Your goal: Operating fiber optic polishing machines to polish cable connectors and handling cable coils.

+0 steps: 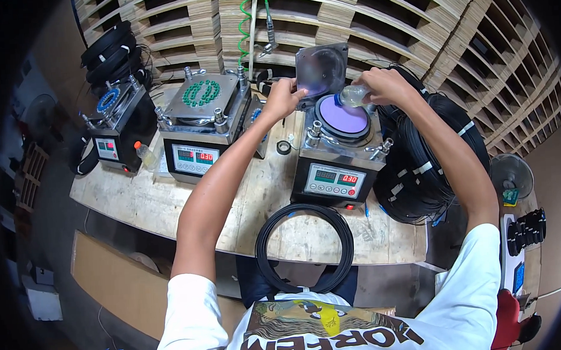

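Note:
My left hand point(281, 100) is closed on the left edge of a square metal plate point(321, 64), which stands tilted up behind a benchtop polishing machine point(334, 180). In my right hand point(383, 86) is a small clear bottle point(354, 96) with a blue cap. It lies tipped, cap end to the left and low over the purple round pad point(340, 117) on top of the machine. Whether the cap touches the pad I cannot tell. Chrome clamp posts point(314, 133) stand at the machine's corners.
A black cable coil point(263, 238) overhangs the wooden table's point(233, 230) front edge. Leftward stand another machine with a green-ringed plate point(202, 94), an orange-capped bottle point(145, 154) and a smaller machine point(110, 148). Black tape point(283, 147) lies mid-table. Large cable coils point(412, 169) crowd the right.

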The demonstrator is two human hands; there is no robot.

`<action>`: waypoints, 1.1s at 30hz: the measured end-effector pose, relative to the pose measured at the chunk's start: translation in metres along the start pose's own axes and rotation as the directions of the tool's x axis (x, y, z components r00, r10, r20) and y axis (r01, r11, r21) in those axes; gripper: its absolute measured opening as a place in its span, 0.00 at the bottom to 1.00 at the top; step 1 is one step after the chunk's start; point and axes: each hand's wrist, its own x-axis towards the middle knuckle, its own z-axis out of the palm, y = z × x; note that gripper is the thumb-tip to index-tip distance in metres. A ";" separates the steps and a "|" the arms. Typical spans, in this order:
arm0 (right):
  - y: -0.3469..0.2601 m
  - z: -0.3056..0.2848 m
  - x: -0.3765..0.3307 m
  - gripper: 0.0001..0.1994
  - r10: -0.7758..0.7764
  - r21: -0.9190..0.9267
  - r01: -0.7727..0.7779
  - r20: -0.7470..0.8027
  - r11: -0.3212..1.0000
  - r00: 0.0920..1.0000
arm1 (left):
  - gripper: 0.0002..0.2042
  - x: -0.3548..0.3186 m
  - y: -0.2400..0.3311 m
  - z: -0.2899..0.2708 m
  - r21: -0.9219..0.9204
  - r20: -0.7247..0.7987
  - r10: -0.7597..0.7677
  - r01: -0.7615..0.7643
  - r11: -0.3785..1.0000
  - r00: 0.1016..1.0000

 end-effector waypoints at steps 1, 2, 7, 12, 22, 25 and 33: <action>0.007 0.003 -0.001 0.26 0.005 0.000 -0.005 -0.001 1.000 1.000 | 0.13 0.001 -0.001 0.000 -0.028 0.003 0.005 -0.005 1.000 1.000; 0.013 0.004 -0.005 0.26 0.024 0.003 -0.024 0.008 1.000 1.000 | 0.13 0.001 -0.002 0.001 -0.030 0.007 0.008 -0.008 1.000 1.000; 0.018 0.000 -0.036 0.25 0.089 0.021 -0.091 0.061 0.996 0.994 | 0.12 0.005 -0.009 0.001 -0.076 0.003 0.016 -0.016 0.997 1.000; -0.011 -0.014 -0.061 0.25 0.047 0.020 -0.050 0.138 0.999 0.989 | 0.13 0.005 -0.006 0.003 -0.047 -0.003 -0.001 0.001 0.999 1.000; -0.006 -0.013 -0.059 0.26 0.037 0.010 -0.039 0.115 0.999 0.993 | 0.12 -0.002 0.004 -0.004 0.004 -0.015 -0.023 0.023 1.000 1.000; 0.015 0.001 -0.052 0.25 0.052 -0.028 -0.051 0.035 0.998 0.998 | 0.12 0.000 -0.005 0.000 -0.050 -0.027 0.007 -0.008 0.999 1.000; 0.010 0.005 -0.010 0.26 0.001 0.019 0.000 -0.046 1.000 0.999 | 0.12 0.006 -0.015 0.006 -0.053 -0.016 0.018 -0.018 0.998 1.000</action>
